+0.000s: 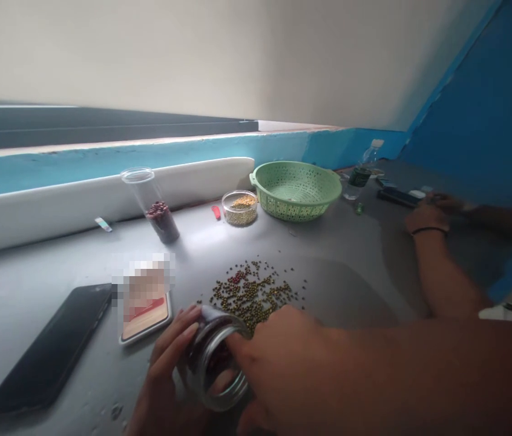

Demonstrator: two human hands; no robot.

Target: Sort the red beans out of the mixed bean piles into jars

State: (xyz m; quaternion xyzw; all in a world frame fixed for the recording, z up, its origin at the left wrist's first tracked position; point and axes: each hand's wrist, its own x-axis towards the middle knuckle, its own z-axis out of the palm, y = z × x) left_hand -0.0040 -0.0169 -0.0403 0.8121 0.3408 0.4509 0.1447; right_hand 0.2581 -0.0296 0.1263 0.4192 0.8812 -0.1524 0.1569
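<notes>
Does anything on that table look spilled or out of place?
Yes: small greenish beans lie scattered loose on the grey table beyond the clear jar, with some red ones among them. It resembles a spill, but may be deliberate.

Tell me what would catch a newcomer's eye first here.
Probably the pale green basket towards the back of the grey table. Next, the scatter of small, mostly greenish beans spread in front of it. Then, in the foreground, the clear jar tilted in the left hand, with the right hand at its mouth.
</notes>
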